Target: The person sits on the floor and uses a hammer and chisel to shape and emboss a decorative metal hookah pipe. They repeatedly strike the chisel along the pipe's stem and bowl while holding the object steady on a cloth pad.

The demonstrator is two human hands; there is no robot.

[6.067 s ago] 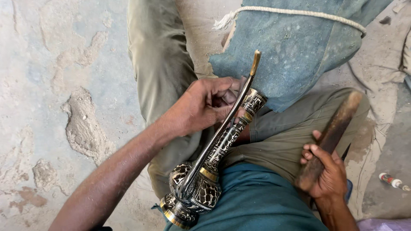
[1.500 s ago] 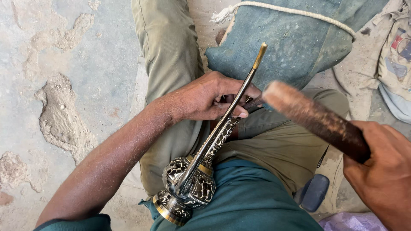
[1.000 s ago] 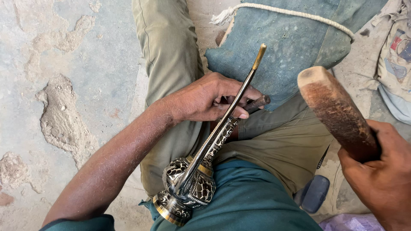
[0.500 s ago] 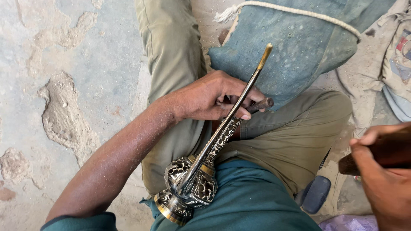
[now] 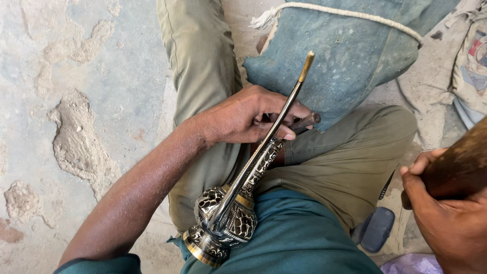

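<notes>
An ornate black-and-brass metal vessel [image 5: 225, 223] with a long thin spout [image 5: 284, 111] lies across my lap, its round base toward me. My left hand [image 5: 248, 119] grips its patterned neck and also pinches a short dark metal punch [image 5: 304, 122] against it. My right hand [image 5: 449, 218] at the lower right edge is closed on a thick brown wooden mallet [image 5: 459, 165], raised away from the vessel and partly out of frame.
I sit cross-legged in olive trousers [image 5: 203, 66] on a cracked concrete floor [image 5: 76, 101]. A blue-grey cloth bundle tied with white rope [image 5: 345, 40] lies ahead. A dark blue sandal [image 5: 375, 231] sits by my right knee; crumpled fabric [image 5: 472, 66] lies at the right.
The mallet has swung back from over the vessel to the right and lower, toward the frame edge. My left hand and the vessel have stayed nearly still.
</notes>
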